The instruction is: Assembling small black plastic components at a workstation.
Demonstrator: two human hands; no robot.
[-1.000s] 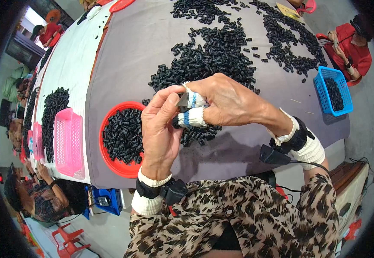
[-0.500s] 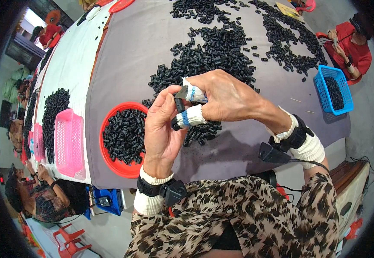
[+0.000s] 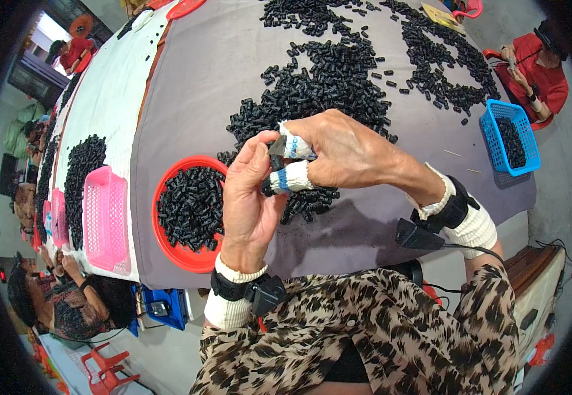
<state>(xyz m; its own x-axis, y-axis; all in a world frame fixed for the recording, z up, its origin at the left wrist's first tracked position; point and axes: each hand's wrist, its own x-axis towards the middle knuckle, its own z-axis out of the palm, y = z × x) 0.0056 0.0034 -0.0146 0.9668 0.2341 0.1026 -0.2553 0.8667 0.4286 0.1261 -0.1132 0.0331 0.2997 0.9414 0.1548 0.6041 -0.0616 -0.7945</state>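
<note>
A small black piece [image 3: 275, 162] is pinched in the left hand [image 3: 246, 187] above the worktop [image 3: 197, 99], while a grey blade [image 3: 277, 146] is held close to it by the taped right hand [image 3: 348, 151]. Blade work is judged to be the step in hand; next, a steady pinch and a controlled blade angle seem to be called for.

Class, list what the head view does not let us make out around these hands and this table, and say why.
All in the head view:
Anything inside the left hand: hidden by its fingers.
Rear of the grey flat piece: covered by white wraps on the right hand.
Floor of the red basin: buried under black pieces.
Far red dish: cut off by the upper edge.
</note>
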